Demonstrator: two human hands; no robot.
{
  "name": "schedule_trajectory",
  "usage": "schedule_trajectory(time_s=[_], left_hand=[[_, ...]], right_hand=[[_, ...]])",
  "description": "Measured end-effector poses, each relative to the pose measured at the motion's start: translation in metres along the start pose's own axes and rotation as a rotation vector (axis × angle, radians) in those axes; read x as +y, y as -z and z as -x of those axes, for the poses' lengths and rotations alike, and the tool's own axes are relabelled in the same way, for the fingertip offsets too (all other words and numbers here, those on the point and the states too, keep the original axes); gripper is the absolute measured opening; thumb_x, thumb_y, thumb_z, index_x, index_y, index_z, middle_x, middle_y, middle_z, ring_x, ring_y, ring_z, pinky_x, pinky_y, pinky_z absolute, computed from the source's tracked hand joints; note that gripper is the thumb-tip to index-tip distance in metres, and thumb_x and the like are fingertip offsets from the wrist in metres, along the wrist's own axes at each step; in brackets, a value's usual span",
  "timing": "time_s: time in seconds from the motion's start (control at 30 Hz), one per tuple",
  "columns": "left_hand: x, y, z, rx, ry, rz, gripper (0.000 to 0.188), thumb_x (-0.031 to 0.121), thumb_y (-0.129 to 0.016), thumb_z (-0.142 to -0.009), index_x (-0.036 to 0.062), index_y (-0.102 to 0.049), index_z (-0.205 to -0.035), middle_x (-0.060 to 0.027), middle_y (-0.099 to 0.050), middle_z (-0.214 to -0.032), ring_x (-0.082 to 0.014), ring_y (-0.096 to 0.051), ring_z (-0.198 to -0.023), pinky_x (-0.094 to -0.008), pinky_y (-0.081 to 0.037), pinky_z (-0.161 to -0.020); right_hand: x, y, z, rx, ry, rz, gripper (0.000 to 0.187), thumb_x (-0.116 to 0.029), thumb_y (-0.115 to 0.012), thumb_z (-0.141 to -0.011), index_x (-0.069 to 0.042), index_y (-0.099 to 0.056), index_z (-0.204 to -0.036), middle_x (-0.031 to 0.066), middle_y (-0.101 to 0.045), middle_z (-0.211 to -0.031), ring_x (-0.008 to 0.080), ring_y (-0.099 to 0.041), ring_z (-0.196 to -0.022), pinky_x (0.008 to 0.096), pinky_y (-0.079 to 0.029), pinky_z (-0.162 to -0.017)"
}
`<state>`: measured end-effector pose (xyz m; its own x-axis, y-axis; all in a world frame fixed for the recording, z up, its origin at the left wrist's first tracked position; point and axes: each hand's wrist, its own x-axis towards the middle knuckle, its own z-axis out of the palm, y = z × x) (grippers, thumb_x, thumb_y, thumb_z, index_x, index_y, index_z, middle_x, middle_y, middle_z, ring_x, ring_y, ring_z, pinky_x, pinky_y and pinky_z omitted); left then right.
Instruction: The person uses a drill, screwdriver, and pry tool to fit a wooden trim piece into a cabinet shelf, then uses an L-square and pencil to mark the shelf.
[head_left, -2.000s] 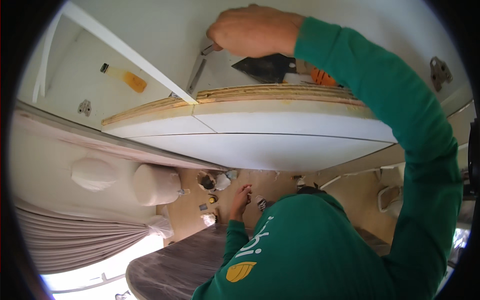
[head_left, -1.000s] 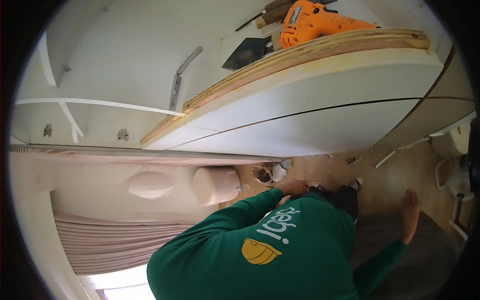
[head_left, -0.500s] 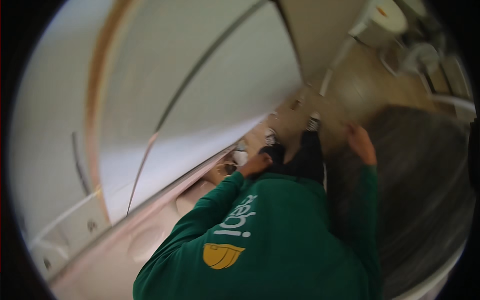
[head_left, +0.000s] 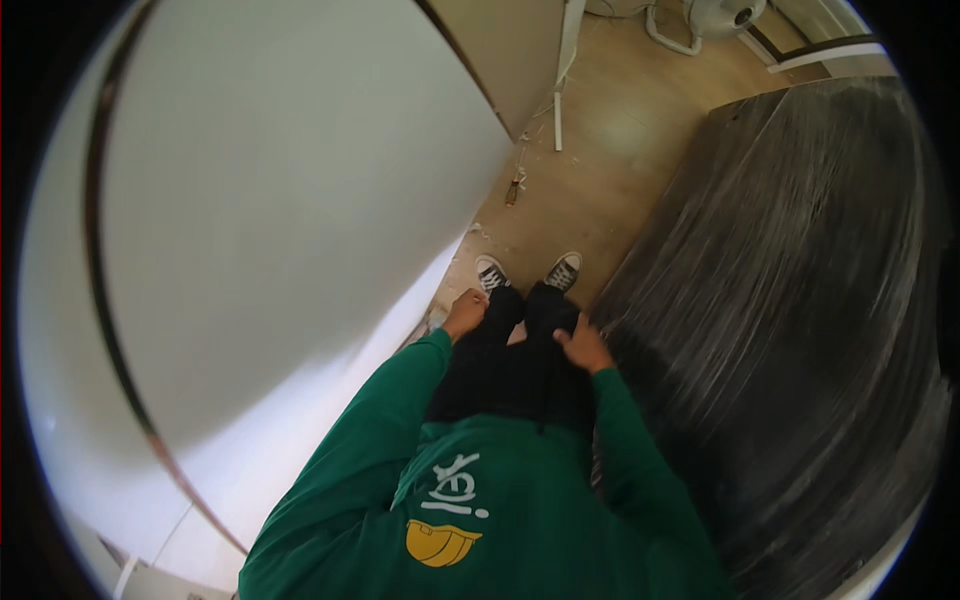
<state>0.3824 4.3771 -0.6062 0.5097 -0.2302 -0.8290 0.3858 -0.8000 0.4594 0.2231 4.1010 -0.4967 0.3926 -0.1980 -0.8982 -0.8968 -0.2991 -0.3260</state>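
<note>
My left hand (head_left: pixel 464 315) hangs beside my left thigh, its fingers curled in and nothing showing between them. Beside the other thigh is my right hand (head_left: pixel 587 347), thumb and fingers apart and no object in it. Both stay close to my black trousers (head_left: pixel 510 370), below green sleeves. A large smooth white panel (head_left: pixel 290 200) rises to the left of my left hand. To the right of my right hand spreads a broad dark surface (head_left: pixel 780 270) under wrinkled clear film.
Dark sneakers with white toes (head_left: pixel 563 271) stand on the wood-look floor (head_left: pixel 620 130). Ahead lie a small tool with a brownish handle (head_left: pixel 513 190) and scraps of debris. A white strip (head_left: pixel 558 122) is farther off. A rounded white appliance (head_left: pixel 722 20) stands at the far end.
My view has turned and shifted, bringing more floor and wrapped surface into sight. My right hand has come in from out at the side to my thigh. The pink-white ledge has left view.
</note>
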Motion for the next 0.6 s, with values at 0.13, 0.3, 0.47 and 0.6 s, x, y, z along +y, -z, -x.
schedule_trajectory(time_s=[0.13,0.3,0.47,0.6], left_hand=[[0.033,-0.011,-0.08,-0.008,-0.053,-0.085,0.031,0.021,-0.068,-0.093,0.0021,-0.065,-0.117,-0.0159,-0.073,-0.095,-0.028,-0.072,-0.088,-0.0398,-0.057,-0.081],[-0.013,-0.053,-0.245,0.103,-0.208,-0.269,0.047,0.024,-0.073,-0.088,-0.0008,-0.058,-0.126,-0.0248,-0.071,-0.11,-0.0406,-0.068,-0.106,-0.0473,-0.053,-0.095],[-0.012,-0.087,-0.39,0.314,-0.274,-0.413,0.065,0.033,-0.078,-0.086,-0.0066,-0.051,-0.129,-0.0326,-0.062,-0.125,-0.0471,-0.06,-0.119,-0.0515,-0.05,-0.101],[0.016,-0.112,-0.465,0.329,-0.121,-0.431,0.074,0.037,-0.079,-0.086,-0.0078,-0.045,-0.133,-0.0341,-0.053,-0.135,-0.0486,-0.057,-0.122,-0.0519,-0.049,-0.102]], right_hand=[[0.028,-0.035,-0.03,0.059,-0.158,-0.042,0.094,-0.048,-0.069,-0.094,0.008,-0.027,-0.157,0.0395,-0.044,-0.149,0.0494,-0.045,-0.141,0.0497,-0.038,-0.117],[0.059,-0.042,-0.07,0.169,-0.226,-0.173,0.084,-0.044,-0.072,-0.092,0.007,-0.041,-0.151,0.0353,-0.048,-0.147,0.047,-0.049,-0.137,0.0483,-0.04,-0.115],[0.048,-0.029,-0.079,0.329,-0.315,-0.26,0.069,-0.036,-0.073,-0.092,0.003,-0.051,-0.145,0.0262,-0.053,-0.141,0.0433,-0.055,-0.131,0.0476,-0.045,-0.111],[0.047,-0.014,-0.099,0.432,-0.263,-0.257,0.066,-0.033,-0.072,-0.092,0.003,-0.052,-0.143,0.0241,-0.055,-0.138,0.0419,-0.056,-0.128,0.0464,-0.046,-0.108]])
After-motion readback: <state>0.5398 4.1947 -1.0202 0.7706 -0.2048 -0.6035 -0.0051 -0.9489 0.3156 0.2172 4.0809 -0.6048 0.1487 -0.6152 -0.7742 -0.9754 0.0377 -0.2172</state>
